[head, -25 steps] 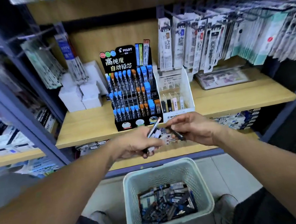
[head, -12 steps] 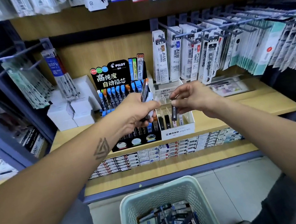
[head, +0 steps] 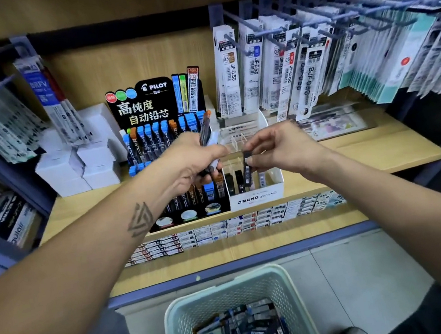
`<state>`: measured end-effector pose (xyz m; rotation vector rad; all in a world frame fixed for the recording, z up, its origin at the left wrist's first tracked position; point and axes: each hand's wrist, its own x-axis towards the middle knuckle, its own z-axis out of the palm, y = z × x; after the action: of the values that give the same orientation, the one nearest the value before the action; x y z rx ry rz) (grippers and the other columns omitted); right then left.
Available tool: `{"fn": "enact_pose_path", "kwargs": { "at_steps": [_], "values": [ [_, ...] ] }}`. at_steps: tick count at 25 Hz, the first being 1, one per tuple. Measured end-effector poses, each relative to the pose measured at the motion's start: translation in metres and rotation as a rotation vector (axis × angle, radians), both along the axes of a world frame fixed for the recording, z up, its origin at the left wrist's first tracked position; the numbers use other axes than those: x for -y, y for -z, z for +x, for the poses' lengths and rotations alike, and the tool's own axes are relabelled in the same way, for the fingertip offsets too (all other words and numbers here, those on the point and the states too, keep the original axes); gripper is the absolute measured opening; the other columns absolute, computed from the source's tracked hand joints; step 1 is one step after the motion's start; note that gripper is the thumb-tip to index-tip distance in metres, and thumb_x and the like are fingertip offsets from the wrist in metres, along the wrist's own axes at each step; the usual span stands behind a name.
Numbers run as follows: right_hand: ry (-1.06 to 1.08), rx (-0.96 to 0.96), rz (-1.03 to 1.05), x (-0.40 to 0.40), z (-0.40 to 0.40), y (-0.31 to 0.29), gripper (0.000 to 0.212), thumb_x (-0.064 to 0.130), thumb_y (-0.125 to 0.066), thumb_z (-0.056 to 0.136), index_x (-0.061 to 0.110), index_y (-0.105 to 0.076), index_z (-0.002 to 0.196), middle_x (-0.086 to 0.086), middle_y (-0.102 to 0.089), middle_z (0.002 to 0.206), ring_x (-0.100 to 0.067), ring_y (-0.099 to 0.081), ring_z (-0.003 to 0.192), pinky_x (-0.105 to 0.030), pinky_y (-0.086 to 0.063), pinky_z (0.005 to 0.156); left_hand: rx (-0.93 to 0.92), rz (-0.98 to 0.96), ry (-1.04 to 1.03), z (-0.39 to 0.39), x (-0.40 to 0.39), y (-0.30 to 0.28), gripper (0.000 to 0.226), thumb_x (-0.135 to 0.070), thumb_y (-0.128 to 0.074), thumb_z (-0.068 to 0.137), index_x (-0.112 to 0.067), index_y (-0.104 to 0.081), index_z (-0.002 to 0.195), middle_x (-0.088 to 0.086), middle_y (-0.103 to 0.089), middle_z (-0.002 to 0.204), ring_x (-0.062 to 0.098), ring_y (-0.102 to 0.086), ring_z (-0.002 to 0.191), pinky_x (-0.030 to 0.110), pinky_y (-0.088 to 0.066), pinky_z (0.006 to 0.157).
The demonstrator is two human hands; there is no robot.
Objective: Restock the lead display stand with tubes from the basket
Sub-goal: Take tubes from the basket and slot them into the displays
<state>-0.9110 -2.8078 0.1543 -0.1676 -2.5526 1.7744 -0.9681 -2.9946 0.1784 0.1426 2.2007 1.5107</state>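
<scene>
My right hand point(head: 282, 149) pinches a black tube point(head: 247, 171), upright, directly above the white Mono stand point(head: 258, 197) and its slots. My left hand point(head: 192, 159) grips spare tubes point(head: 204, 129). The basket point(head: 231, 288) sits below.

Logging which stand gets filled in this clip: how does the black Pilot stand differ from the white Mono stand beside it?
The black Pilot stand is crowded with blue- and orange-capped tubes; the white Mono stand holds only a few dark ones. The Pilot stand has a tall printed backboard; the Mono stand has clear dividers. The right hand holds a black tube over the Mono stand. Both sit on the wooden shelf.
</scene>
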Motion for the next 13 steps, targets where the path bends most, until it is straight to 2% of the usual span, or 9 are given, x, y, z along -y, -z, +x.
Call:
{"fn": "enact_pose_path", "kwargs": {
  "at_steps": [4,9,11,13],
  "values": [
    [0.009,-0.012,-0.048,-0.004,0.0,0.002,0.016,-0.008,-0.075,0.082,0.0,-0.071,0.094,-0.011,-0.07,0.08,-0.021,-0.07,0.066,-0.034,-0.063,0.072,-0.005,-0.007,-0.003,-0.006,-0.01,0.002,0.021,-0.016,-0.073,0.09,-0.007,-0.059,0.102,0.006,-0.063,0.064,0.014,-0.054,0.049,0.023,-0.042,0.04],
    [0.025,-0.018,-0.045,-0.005,-0.002,0.006,0.011,-0.005,-0.075,0.083,0.006,-0.073,0.084,-0.009,-0.07,0.076,-0.017,-0.068,0.063,-0.029,-0.061,0.066,-0.017,0.01,0.002,-0.009,-0.019,0.003,0.017,-0.016,-0.072,0.091,-0.009,-0.061,0.102,0.002,-0.063,0.058,0.013,-0.054,0.047,0.021,-0.042,0.041],
    [-0.009,-0.024,-0.022,-0.009,-0.003,0.006,0.013,-0.005,-0.075,0.083,0.008,-0.074,0.085,-0.008,-0.071,0.077,-0.016,-0.068,0.065,-0.028,-0.059,0.065,-0.015,0.015,0.003,-0.009,-0.017,0.003,0.019,-0.017,-0.073,0.09,-0.009,-0.061,0.103,0.002,-0.063,0.058,0.013,-0.054,0.048,0.021,-0.042,0.041],
    [-0.062,0.0,-0.093,-0.013,-0.002,0.004,0.011,-0.009,-0.07,0.086,0.001,-0.07,0.091,-0.011,-0.071,0.076,-0.02,-0.071,0.067,-0.026,-0.06,0.065,-0.007,0.012,0.003,-0.01,-0.014,0.003,0.022,-0.018,-0.075,0.089,-0.009,-0.06,0.103,0.002,-0.063,0.058,0.013,-0.054,0.048,0.022,-0.043,0.041]
  ]
}}
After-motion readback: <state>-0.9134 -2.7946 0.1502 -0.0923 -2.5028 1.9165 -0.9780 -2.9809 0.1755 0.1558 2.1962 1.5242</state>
